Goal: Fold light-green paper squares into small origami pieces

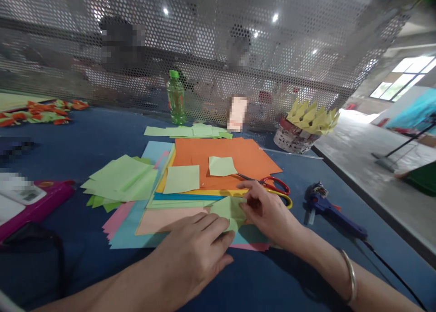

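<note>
A small light green paper square (225, 207) lies between my hands on a stack of coloured paper. My left hand (194, 250) rests palm down over its lower left part, fingertips on the paper and thumb apart. At its right edge, my right hand (269, 212) pinches the paper between thumb and fingers. Two more light green squares, one to the left (182, 179) and one nearer the middle (222, 166), lie flat on orange sheets (252, 155). Scissors with red and yellow handles (275, 185) lie just beyond my right hand, partly hidden by it.
A glue gun (335, 216) with a cord lies at the right. Green sheets (119, 180) are piled left. Behind stand a green bottle (176, 98), light green strips (187, 131) and a pot with yellow paper points (296, 135). A magenta item (51, 203) sits far left.
</note>
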The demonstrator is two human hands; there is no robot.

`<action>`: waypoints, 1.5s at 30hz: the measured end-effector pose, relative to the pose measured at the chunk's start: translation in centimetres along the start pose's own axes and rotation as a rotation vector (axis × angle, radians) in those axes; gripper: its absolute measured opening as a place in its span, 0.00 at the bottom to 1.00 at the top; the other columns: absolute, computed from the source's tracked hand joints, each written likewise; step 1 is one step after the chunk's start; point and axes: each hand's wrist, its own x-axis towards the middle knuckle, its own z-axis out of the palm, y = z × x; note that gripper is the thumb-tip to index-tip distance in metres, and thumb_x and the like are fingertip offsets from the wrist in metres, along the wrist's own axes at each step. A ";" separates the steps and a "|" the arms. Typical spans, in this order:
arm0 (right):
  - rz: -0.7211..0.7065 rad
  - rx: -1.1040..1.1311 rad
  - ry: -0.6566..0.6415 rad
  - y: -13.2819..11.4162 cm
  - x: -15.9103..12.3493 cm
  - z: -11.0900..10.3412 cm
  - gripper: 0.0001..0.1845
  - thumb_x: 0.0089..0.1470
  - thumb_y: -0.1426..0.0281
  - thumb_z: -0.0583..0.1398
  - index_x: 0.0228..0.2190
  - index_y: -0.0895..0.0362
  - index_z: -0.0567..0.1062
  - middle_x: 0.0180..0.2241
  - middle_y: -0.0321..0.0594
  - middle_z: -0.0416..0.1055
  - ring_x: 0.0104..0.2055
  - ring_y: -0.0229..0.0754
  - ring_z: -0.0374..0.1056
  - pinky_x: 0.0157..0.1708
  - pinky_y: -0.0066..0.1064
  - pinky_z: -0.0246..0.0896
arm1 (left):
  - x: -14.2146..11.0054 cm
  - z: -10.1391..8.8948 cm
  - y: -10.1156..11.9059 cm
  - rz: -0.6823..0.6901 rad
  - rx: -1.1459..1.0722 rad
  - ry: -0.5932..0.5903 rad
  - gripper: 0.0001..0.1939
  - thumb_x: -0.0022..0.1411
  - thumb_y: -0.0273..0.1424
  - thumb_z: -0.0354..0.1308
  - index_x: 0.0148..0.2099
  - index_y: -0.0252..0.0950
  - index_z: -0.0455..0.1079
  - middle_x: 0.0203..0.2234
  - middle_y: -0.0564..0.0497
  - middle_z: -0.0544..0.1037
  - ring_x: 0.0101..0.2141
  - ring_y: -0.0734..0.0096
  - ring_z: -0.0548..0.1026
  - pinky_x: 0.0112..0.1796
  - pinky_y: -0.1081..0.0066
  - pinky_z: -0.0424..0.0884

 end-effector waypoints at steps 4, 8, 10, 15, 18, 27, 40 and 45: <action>0.006 -0.013 0.002 -0.7 -0.2 -0.7 0.14 0.56 0.78 0.54 0.44 0.53 0.65 0.22 0.25 0.59 0.22 0.34 0.59 0.25 0.25 0.51 | -0.2 0.1 -0.1 0.003 0.010 0.033 0.11 0.73 0.32 0.50 0.51 0.36 0.71 0.43 0.44 0.76 0.42 0.54 0.75 0.44 0.53 0.73; -0.034 -0.063 -0.071 -1.1 -0.4 -1.5 0.11 0.50 0.81 0.55 0.31 0.54 0.70 0.21 0.27 0.63 0.22 0.32 0.58 0.24 0.24 0.49 | -0.2 0.4 0.1 0.030 0.011 0.084 0.11 0.72 0.32 0.51 0.50 0.33 0.71 0.42 0.43 0.78 0.43 0.53 0.75 0.42 0.55 0.74; -0.022 -0.066 -0.118 -1.2 -0.5 -1.8 0.12 0.49 0.82 0.54 0.29 0.55 0.73 0.20 0.27 0.64 0.21 0.31 0.57 0.23 0.23 0.49 | -0.1 0.5 0.2 0.050 0.014 0.094 0.13 0.73 0.32 0.51 0.52 0.31 0.70 0.44 0.43 0.78 0.43 0.54 0.75 0.44 0.55 0.74; 0.036 0.000 -0.189 -1.4 -0.8 -2.4 0.21 0.45 0.84 0.53 0.36 0.54 0.79 0.23 0.30 0.71 0.22 0.33 0.62 0.23 0.23 0.53 | -0.1 0.5 0.2 0.049 0.008 0.074 0.14 0.74 0.34 0.49 0.54 0.34 0.70 0.46 0.43 0.78 0.44 0.55 0.76 0.45 0.55 0.74; 0.012 0.026 -0.205 -1.0 -0.8 -2.7 0.24 0.47 0.83 0.55 0.43 0.52 0.79 0.29 0.33 0.76 0.27 0.35 0.68 0.26 0.23 0.59 | -0.2 0.5 0.0 0.034 0.025 0.075 0.13 0.74 0.33 0.49 0.53 0.34 0.71 0.46 0.43 0.78 0.45 0.53 0.75 0.44 0.53 0.74; -0.064 0.094 -0.215 0.3 0.2 -2.3 0.17 0.58 0.81 0.54 0.43 0.54 0.78 0.39 0.37 0.78 0.38 0.38 0.73 0.38 0.25 0.65 | 0.1 0.0 0.2 0.028 0.022 0.059 0.11 0.72 0.33 0.53 0.50 0.33 0.72 0.44 0.43 0.78 0.43 0.53 0.76 0.43 0.54 0.75; -0.173 0.031 -0.333 -1.0 0.0 -4.4 0.07 0.62 0.73 0.60 0.31 0.56 0.75 0.34 0.36 0.68 0.35 0.36 0.66 0.35 0.25 0.61 | 0.2 -0.2 0.3 0.036 0.009 0.088 0.11 0.71 0.32 0.53 0.50 0.34 0.72 0.44 0.43 0.78 0.43 0.55 0.76 0.42 0.57 0.74; -0.193 0.096 -0.410 -0.8 0.1 -4.8 0.12 0.63 0.77 0.59 0.43 0.51 0.79 0.46 0.40 0.67 0.46 0.38 0.68 0.44 0.27 0.65 | 0.3 -0.1 0.3 0.057 -0.056 0.054 0.14 0.71 0.34 0.54 0.54 0.33 0.71 0.46 0.43 0.78 0.44 0.56 0.77 0.43 0.59 0.75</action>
